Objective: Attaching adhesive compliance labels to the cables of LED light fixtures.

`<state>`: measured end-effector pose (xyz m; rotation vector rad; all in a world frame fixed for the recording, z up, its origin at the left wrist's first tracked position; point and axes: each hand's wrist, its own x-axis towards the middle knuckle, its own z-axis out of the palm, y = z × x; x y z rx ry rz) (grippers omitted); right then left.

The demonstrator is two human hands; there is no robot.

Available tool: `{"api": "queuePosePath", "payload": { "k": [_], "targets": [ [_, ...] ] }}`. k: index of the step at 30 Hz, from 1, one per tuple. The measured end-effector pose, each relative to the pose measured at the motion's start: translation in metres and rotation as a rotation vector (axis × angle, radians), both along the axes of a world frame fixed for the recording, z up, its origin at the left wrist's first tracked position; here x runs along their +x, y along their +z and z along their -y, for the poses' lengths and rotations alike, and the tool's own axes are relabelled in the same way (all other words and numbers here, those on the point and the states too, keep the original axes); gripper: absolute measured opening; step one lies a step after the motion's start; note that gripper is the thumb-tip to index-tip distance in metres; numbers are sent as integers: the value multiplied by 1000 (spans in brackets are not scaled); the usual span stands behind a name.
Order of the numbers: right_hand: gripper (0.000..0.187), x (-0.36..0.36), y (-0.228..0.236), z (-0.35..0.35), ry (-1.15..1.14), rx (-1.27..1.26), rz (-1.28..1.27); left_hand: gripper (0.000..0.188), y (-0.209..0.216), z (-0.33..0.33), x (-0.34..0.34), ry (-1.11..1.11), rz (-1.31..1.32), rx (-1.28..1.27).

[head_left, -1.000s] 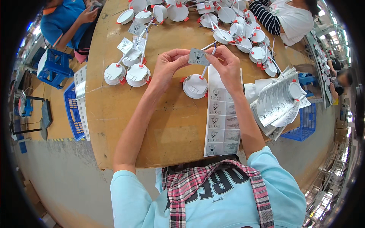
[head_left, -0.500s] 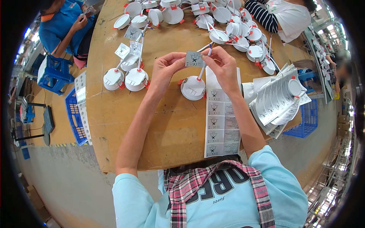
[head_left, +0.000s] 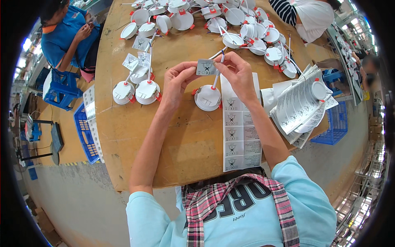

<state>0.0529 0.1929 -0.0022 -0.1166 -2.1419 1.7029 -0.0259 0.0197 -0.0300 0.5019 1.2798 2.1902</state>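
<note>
Two bare hands meet over the table (head_left: pixel 191 154): the left hand (head_left: pixel 177 80) pinches one end of a small grey sticker (head_left: pixel 206 67), and the right hand (head_left: pixel 236 76) pinches its other end, close against a white cord (head_left: pixel 215 80); whether the sticker clings to that cord, I can't make out from where I stand. Should one side pull harder than the other, it could crease or sit crooked. The cord runs down to a round lamp (head_left: pixel 207 99) just below the grip, so a tug might tip or drag it. Around them, from the left, a blue basket (head_left: pixel 84 133) stands well apart from the grip, past the table's edge; nearer, beside the left hand, tagged lamps (head_left: pixel 147 92) sit where a swinging arm might knock them. Beyond the grip, a heap of lamps (head_left: pixel 234 16) crowds the far side, its cords and red clips likely to snag. Just right of the round lamp, a sticker sheet (head_left: pixel 242 123) lies partly behind the right forearm, which could brush it askew. Farther right, a messy paper stack (head_left: pixel 293 109) looks apt to slide.
</note>
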Motion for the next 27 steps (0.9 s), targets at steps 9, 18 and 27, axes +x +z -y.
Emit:
{"api": "queuePosePath", "payload": {
  "k": [9, 18, 27],
  "targets": [
    [11, 0, 0, -1, 3, -15, 4, 21, 10, -11, 11, 172, -173, -136],
    [23, 0, 6, 14, -46, -16, -46, 16, 19, -29, 26, 481, -228, -264],
    [29, 2, 2, 19, -124, 63, -51, 15, 15, -39, 35, 589, -201, -314]
  ]
}}
